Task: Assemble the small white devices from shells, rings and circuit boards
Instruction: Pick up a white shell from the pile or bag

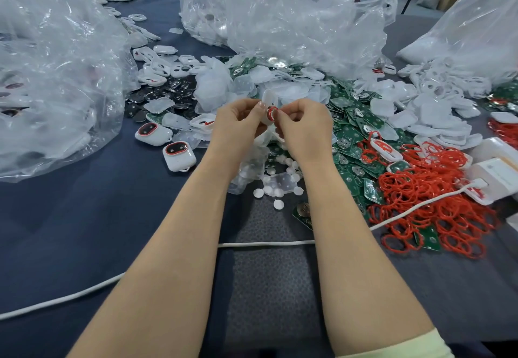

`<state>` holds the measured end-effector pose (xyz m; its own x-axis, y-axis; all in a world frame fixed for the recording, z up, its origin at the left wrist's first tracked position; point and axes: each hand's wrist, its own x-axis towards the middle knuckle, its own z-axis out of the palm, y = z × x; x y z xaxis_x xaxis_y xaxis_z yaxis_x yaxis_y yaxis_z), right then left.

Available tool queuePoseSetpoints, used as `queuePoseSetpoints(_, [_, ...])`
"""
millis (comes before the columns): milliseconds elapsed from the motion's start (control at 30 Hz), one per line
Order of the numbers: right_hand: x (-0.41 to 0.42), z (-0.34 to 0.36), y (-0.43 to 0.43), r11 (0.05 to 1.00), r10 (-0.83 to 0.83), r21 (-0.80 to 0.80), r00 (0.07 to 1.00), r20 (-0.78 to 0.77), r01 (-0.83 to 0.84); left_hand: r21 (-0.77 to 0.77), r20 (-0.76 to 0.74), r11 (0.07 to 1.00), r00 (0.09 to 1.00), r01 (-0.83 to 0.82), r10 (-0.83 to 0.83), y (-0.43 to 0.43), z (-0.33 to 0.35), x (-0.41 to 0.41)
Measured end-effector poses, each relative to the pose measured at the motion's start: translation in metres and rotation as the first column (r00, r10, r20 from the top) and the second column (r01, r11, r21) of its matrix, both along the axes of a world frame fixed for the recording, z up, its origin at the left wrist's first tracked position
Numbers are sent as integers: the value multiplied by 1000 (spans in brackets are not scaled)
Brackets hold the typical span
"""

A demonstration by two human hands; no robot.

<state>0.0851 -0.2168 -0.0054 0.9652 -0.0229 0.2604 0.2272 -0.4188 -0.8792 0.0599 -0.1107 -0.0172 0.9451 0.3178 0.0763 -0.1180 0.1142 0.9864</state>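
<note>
Head view shows both hands meeting above the middle of the table (84, 231). The left hand (238, 123) grips a white shell (266, 99), fingers curled round its edge. The right hand (304, 126) pinches a red ring (271, 113) against the shell's face, thumb and forefinger curled in.

The step looks to be seating the ring in the shell. To do it well, hold the shell steady, set one end of the ring in place, then press round it with a fingertip rather than stretching it. So thin a loop would likely twist or spring out if pulled. It should lie flat all round before a board goes in.

The shell is smooth, faintly translucent plastic with rounded corners. The ring is a thin, soft-looking oblong loop. Loose rings (426, 209) lie tangled in a heap on the right, beside flat green boards (350, 133) with shiny metal contacts. Two finished devices (179, 155) lie to the left, white with red-rimmed dark ovals. Crinkled clear bags (56, 77) of parts stand behind.
</note>
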Motion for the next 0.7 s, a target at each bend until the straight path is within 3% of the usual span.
queuePoseSetpoints(267, [1,-1,-2,995,18,-99,999,29,-15,233,-5,972,1000,12,-11,-1,0,-4])
queuePoseSetpoints(700, [1,-3,-2,980,-2,-201,998,67,16,289,-11,957,1000,18,-16,-4,-2,-1])
